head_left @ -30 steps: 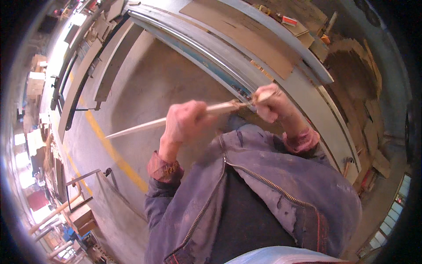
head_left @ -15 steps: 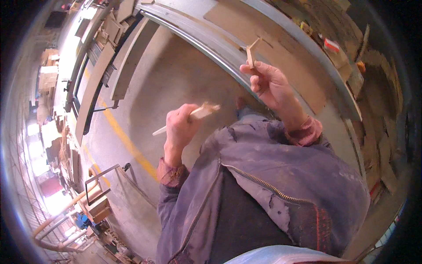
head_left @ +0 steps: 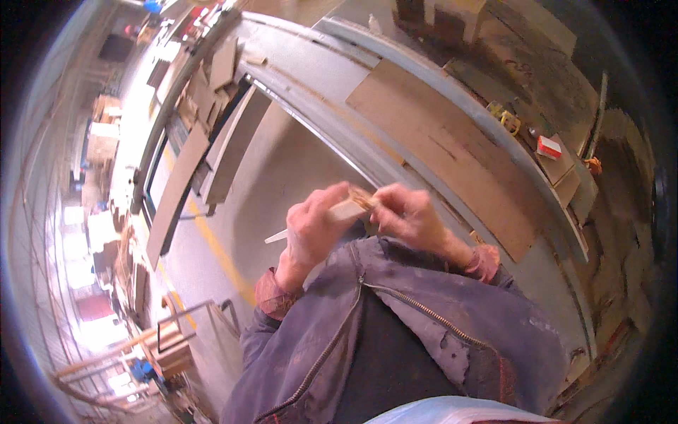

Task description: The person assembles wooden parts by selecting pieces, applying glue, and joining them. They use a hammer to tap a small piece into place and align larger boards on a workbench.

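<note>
My left hand [head_left: 311, 222] is closed round a pale wooden strip [head_left: 346, 210]. The strip's narrow end sticks out on the left, below my knuckles. Its other end is ragged and splintered, and points toward my right hand [head_left: 409, 215]. There the fingers of my right hand are pinched on the frayed fibres. Both hands are close together in front of my jacket [head_left: 424, 283]. A small light sliver [head_left: 477, 239] lies by the table edge, just beyond my right wrist.
A flat brown panel [head_left: 438, 155] lies on the long grey table. Boards [head_left: 180, 194] rest on a frame at the left. Farther right are a red and white box [head_left: 549, 147] and a yellow tool-like object [head_left: 510, 123]. A yellow line [head_left: 219, 254] crosses the floor.
My right hand has come down and left from over the table to the strip's splintered end. The thin wood splinter it held is no longer in its fingers. My view has shifted.
</note>
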`<state>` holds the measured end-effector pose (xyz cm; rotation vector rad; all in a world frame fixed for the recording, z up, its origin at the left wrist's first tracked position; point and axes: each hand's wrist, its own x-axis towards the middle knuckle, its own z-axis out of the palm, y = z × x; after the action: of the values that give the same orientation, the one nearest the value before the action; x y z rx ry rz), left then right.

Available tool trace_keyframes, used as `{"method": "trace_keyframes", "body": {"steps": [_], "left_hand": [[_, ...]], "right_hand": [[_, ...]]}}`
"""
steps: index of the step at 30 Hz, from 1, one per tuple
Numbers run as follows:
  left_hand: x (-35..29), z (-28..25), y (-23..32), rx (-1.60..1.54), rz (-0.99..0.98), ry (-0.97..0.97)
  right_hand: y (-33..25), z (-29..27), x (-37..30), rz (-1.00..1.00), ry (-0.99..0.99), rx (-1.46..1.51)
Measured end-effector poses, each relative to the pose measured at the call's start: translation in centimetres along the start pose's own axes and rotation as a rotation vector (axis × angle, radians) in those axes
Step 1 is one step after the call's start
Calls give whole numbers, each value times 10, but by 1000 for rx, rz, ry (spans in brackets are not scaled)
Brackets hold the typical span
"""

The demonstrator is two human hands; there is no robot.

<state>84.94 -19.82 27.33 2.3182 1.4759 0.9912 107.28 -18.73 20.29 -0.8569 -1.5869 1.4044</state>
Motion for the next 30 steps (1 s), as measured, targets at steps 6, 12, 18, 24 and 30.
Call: {"method": "trace_keyframes", "body": {"steps": [6, 12, 18, 24, 30], "left_hand": [[46, 22, -34, -84, 303, -125], [87, 21, -98, 61, 475, -250], [137, -57, -202, -649, 422, -486], [176, -115, -272, -850, -315, -518], [219, -111, -319, -247, -100, -407]], "right_hand": [[12, 13, 13, 10, 245, 46], [30, 52, 74, 206, 414, 342], [17, 76, 146, -181, 177, -258], [1, 118, 221, -351, 245, -529], [1, 102, 245, 109, 795, 298]]}}
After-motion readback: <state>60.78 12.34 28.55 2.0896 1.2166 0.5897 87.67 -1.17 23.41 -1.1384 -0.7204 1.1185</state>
